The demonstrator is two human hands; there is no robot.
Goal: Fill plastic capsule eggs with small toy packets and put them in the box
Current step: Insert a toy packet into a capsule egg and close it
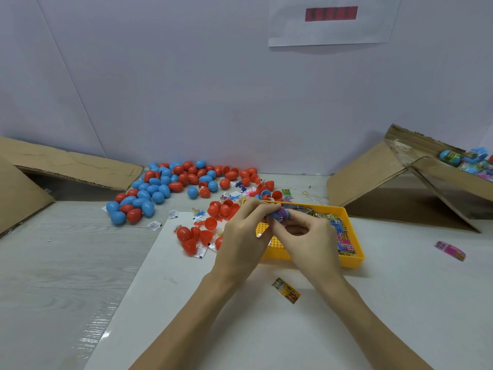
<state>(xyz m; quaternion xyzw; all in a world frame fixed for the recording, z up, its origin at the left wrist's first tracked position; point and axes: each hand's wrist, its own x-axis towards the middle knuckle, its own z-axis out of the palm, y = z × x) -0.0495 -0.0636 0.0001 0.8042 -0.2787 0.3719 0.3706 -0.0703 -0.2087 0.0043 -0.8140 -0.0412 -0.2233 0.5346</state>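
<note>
Capsule egg (277, 214) is blue, small, with a purple-pink toy packet (282, 215) showing at its open end; you hold it above the near-left corner of the yellow tray (354, 259), between both hands; your left hand (244, 233) has its fingers curled over the egg from the left, thumb underneath, pinching it; your right hand (306, 239) has fingertips bent in against the packet end, gripping there too; whether the egg is one half or both halves joined, cannot tell, fingers cover the seam; yellow tray holds a heap of colourful printed packets (342, 236) at its right side and has a pegged floor; loose pile of red and blue eggs (170, 182) lies on the table beyond and to the left, closed ones mostly; open red halves (197, 235) sit just left of your left hand with small white sachets among them; one yellow packet (286, 290) lies flat on the white sheet near your wrists; one pink packet (450, 250) lies well apart on the right; cardboard box (437, 180) at far right, tilted, holds filled blue eggs and packets at its top corner; another cardboard box (66, 166) at far left.
</note>
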